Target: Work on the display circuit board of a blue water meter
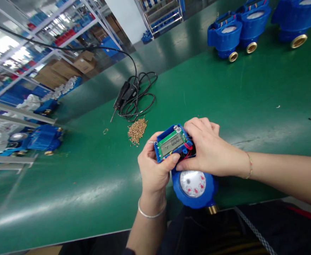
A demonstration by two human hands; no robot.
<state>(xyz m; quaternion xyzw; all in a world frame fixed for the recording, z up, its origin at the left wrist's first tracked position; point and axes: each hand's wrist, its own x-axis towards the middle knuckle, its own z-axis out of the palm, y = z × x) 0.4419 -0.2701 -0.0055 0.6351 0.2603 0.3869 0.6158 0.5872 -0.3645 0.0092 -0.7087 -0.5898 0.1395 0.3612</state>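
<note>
A blue water meter (194,198) with a round dial and a brass end lies at the table's front edge. On its upper side is a blue electronics box (159,156) holding a green circuit board with a lit-up digit display (172,143). My left hand (155,170) grips the left side of that box, thumb across its lower edge. Against the right end, my right hand (207,148) is wrapped round the box near red wires (188,150). Its fingertips are partly hidden behind the box.
A pile of small brass-coloured screws (137,131) lies beyond my left hand. Behind it rests a black electric screwdriver (121,95) with a coiled cable (144,95). Several blue water meters (225,39) stand at the back right; another meter (44,138) is on the left by racks.
</note>
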